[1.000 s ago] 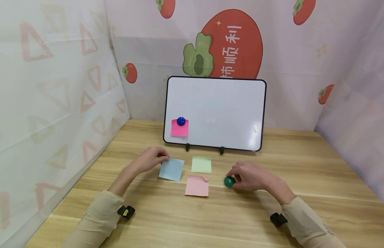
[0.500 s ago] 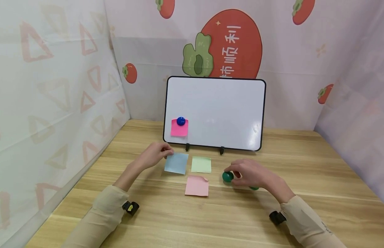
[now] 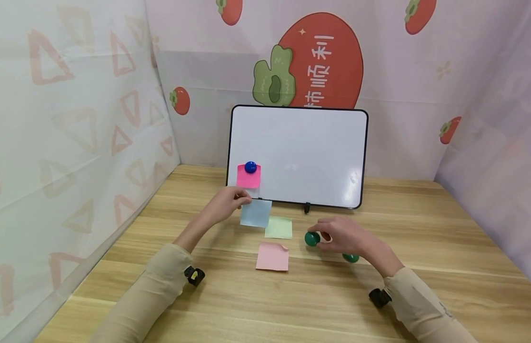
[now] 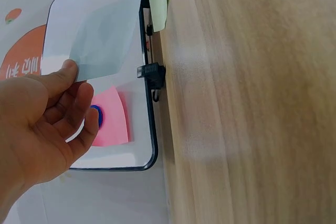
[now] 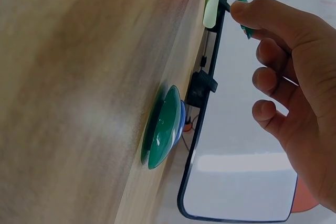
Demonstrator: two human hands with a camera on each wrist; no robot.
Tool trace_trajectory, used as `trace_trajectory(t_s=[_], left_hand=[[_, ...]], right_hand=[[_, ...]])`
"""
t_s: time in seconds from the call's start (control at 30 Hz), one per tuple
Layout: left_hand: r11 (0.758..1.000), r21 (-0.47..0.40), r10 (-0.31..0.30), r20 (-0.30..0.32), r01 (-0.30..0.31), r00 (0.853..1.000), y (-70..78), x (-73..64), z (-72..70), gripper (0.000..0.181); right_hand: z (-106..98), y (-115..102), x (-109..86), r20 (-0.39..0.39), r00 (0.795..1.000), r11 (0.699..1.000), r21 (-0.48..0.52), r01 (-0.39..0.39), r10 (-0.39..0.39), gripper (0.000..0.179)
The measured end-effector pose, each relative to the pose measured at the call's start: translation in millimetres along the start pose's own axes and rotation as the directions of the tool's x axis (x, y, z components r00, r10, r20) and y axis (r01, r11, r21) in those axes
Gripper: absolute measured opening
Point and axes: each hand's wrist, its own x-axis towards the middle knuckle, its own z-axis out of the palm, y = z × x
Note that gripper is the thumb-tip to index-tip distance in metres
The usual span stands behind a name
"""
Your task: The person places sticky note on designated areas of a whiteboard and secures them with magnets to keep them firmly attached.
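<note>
Board (image 3: 297,157) behind, two notes (image 3: 272,258) before it on table (image 3: 265,305) — magnet (image 3: 350,258) at right

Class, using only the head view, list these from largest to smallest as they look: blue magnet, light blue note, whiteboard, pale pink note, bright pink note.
1. Whiteboard
2. Pale pink note and light blue note, held in the left hand: too alike to rank
3. Bright pink note
4. Blue magnet

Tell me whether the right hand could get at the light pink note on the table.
Probably yes: the light pink note lies uncovered, with nothing visible between it and the right hand, though that hand pinches a green magnet.
</note>
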Motion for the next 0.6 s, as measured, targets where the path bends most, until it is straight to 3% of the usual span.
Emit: trace_trajectory(t_s=[0.6], left_hand=[[0.999, -0.003, 0.047, -0.105, -0.048, 0.993, 23.0, 44.0, 8.2, 0.018]], right_hand=[[-4.4, -3.4, 6.9, -0.016, 1.0, 1.0, -0.016, 0.006, -0.006, 0.034]])
